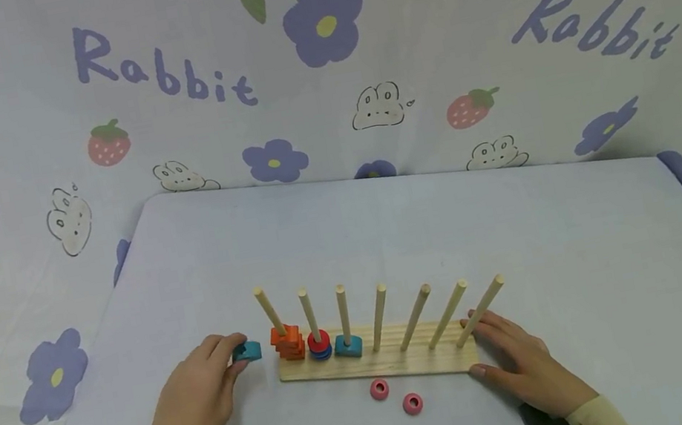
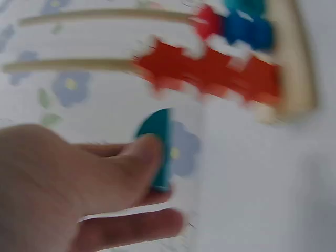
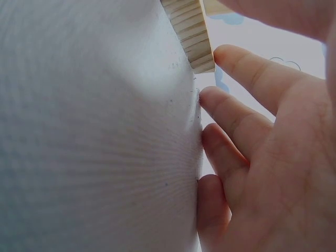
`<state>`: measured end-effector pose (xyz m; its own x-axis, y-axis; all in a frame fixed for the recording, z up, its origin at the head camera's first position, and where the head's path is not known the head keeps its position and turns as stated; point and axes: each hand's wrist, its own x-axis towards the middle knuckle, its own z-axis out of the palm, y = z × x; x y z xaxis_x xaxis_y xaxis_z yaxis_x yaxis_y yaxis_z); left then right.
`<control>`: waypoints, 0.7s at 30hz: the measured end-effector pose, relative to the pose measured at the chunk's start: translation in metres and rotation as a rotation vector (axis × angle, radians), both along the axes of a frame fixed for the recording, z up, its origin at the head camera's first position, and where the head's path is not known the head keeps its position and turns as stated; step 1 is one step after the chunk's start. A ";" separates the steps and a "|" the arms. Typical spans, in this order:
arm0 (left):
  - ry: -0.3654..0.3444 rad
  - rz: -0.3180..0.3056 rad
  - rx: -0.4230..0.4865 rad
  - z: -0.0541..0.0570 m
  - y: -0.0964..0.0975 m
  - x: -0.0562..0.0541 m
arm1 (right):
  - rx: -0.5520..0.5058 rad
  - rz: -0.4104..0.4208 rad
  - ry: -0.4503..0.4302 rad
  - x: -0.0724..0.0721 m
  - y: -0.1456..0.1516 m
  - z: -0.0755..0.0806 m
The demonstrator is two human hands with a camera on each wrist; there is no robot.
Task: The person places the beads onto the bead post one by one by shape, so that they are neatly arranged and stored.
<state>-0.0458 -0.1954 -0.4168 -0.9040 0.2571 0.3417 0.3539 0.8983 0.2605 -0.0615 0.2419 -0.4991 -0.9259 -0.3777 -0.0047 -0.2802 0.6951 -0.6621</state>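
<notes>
My left hand (image 1: 198,390) pinches a teal half-round block (image 2: 161,152) between thumb and fingers, just left of the wooden peg board (image 1: 374,369). My right hand (image 1: 521,355) holds the board's right end, thumb at the front corner and index finger at the back. In the right wrist view the index fingertip meets the board's end (image 3: 193,37), while the other fingertips rest on the table. Orange star-shaped pieces (image 1: 288,343) stack on the leftmost peg. A red piece (image 1: 318,339) over blue ones (image 1: 321,355) sits on the second, and a teal block (image 1: 348,347) on the third.
Several bare pegs (image 1: 414,317) lean on the board's right part. Two pink rings lie before the board, a nearer pink ring (image 1: 414,411) and a farther pink ring (image 1: 381,396). A patterned cloth (image 1: 392,31) hangs behind the white table (image 1: 425,228).
</notes>
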 end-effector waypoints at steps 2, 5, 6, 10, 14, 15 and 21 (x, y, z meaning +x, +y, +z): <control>0.124 0.013 0.066 0.015 0.007 -0.003 | -0.001 0.006 0.013 0.000 0.001 0.000; 0.294 0.045 0.188 0.038 0.022 -0.007 | -0.007 0.009 0.021 0.000 0.001 -0.001; 0.347 0.054 0.229 0.044 0.027 -0.009 | -0.007 0.010 0.024 0.000 0.001 -0.001; 0.502 0.057 0.368 0.066 0.050 -0.013 | -0.014 0.018 0.024 0.000 0.001 -0.002; 0.552 -0.002 0.412 0.078 0.068 -0.016 | -0.018 0.023 0.039 -0.001 0.000 -0.003; 0.557 -0.026 0.405 0.079 0.072 -0.017 | -0.016 0.023 0.044 -0.001 0.000 -0.003; 0.495 -0.217 0.319 0.076 0.091 -0.018 | -0.013 0.020 0.062 0.000 0.001 -0.002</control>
